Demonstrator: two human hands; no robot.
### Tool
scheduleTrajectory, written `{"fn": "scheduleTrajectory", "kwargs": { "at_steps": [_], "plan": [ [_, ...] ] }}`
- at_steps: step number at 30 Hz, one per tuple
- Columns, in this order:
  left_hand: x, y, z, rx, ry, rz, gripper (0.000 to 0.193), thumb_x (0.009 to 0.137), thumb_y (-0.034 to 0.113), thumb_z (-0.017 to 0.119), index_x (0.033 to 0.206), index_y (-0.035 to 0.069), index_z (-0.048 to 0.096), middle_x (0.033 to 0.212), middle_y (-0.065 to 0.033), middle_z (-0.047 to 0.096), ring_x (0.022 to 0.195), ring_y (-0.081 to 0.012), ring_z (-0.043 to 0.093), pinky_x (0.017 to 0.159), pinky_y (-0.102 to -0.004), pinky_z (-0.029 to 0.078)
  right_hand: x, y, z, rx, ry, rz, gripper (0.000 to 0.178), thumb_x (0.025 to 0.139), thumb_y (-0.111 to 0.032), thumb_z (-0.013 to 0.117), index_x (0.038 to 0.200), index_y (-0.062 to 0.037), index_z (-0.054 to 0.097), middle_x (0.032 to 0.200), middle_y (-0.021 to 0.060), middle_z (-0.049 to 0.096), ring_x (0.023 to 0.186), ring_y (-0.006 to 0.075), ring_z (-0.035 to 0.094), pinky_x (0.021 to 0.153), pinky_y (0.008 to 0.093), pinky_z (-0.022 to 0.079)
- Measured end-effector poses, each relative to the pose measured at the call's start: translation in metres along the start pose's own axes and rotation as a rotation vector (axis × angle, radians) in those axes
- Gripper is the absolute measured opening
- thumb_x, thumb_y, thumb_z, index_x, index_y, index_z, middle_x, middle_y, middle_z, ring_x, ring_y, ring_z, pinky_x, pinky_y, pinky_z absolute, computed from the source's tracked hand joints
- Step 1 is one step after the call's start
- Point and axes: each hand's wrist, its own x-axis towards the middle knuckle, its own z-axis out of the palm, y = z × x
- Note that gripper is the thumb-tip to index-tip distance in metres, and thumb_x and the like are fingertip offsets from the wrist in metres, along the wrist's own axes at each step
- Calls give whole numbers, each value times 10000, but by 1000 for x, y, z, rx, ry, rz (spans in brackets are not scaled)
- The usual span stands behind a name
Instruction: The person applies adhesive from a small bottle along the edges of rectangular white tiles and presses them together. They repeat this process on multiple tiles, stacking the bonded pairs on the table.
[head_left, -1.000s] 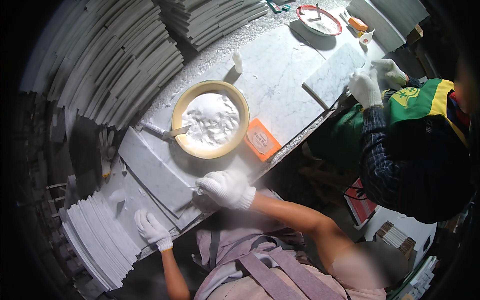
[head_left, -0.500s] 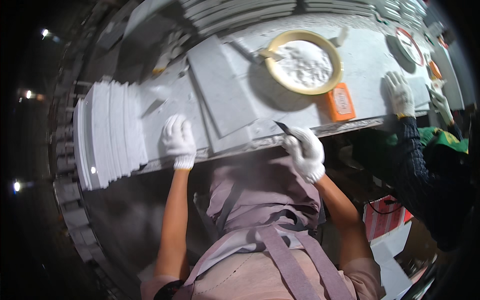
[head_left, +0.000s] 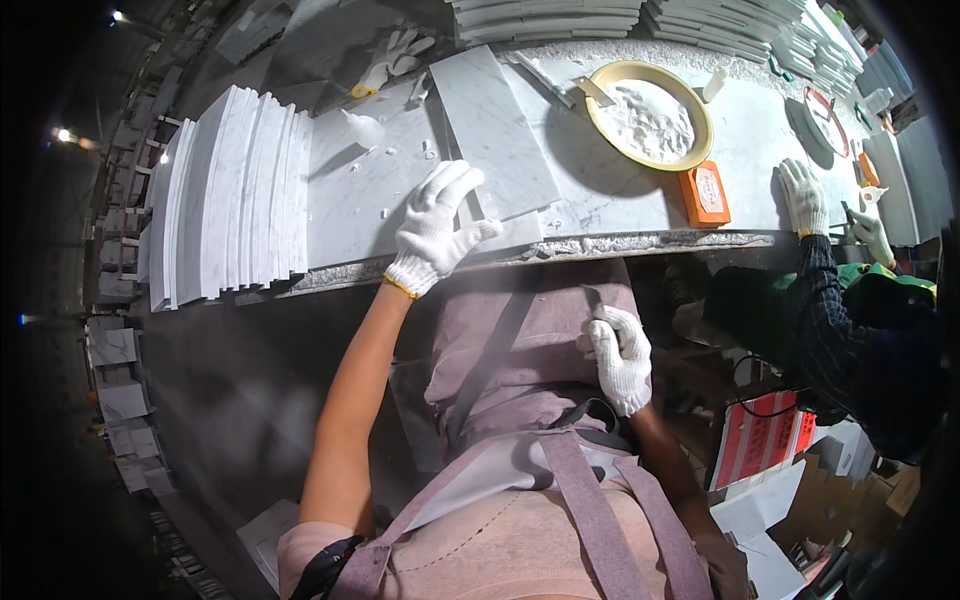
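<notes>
My left hand [head_left: 437, 230], in a white knit glove, is open with fingers spread over the near left edge of a grey-veined marble slab [head_left: 490, 120]. Whether it touches the slab, I cannot tell. The slab lies at a slant on another piece on the worktable [head_left: 600, 215]. In front of my apron, below the table edge, my gloved right hand [head_left: 622, 360] is closed round a small scraper [head_left: 593, 298]. Its thin blade points up; the handle is hidden in the fist.
Marble tiles [head_left: 235, 190] stand upright in a row at left. A yellow bowl [head_left: 707, 130] of white paste and an orange box [head_left: 704, 195] sit right of the slab. A co-worker's gloved hand [head_left: 803, 195] rests at far right. Stacked slabs [head_left: 545, 18] line the back.
My left hand has moved right and farther in, from the table to the slab's edge, fingers opening out. My right hand has drawn back toward my body with the scraper.
</notes>
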Motion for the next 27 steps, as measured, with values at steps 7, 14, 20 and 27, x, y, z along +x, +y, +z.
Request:
{"fn": "scheduleTrajectory", "kwargs": {
  "at_steps": [7, 14, 20, 27],
  "plan": [
    [21, -5, 12, 108, -141, -31, 683, 828, 521, 825, 1364, 139, 640, 1456, -110, 583, 1436, -335, 465, 1206, -498, 359, 3, -17, 7, 86, -22, 88, 237, 1077, -156, 616, 1260, -5, 629, 995, 63, 713, 786, 108, 682, 677, 254, 568],
    [25, -1, -3, 71, -12, 19, 433, 907, 309, 771, 1289, 119, 701, 1342, -125, 675, 1329, -337, 581, 1150, -484, 443, 3, -19, 7, 83, 38, 130, 243, 1077, -172, 620, 1258, -11, 635, 994, 60, 710, 784, 108, 683, 677, 258, 568],
    [-1, 27, -23, 5, -226, 11, 426, 935, 229, 713, 1346, 117, 686, 1407, -125, 653, 1408, -347, 533, 1214, -491, 370, 13, -15, 9, 75, -17, 143, 249, 1075, -183, 622, 1259, -16, 637, 995, 57, 707, 788, 104, 684, 676, 252, 564],
    [-4, 15, -12, 68, -172, 60, 441, 990, 319, 688, 1375, 106, 666, 1439, -105, 638, 1410, -334, 527, 1218, -489, 373, 22, -15, 7, 138, 20, 209, 224, 1076, -206, 629, 1193, -16, 640, 934, 35, 690, 743, 99, 655, 657, 250, 545]
  ]
}}
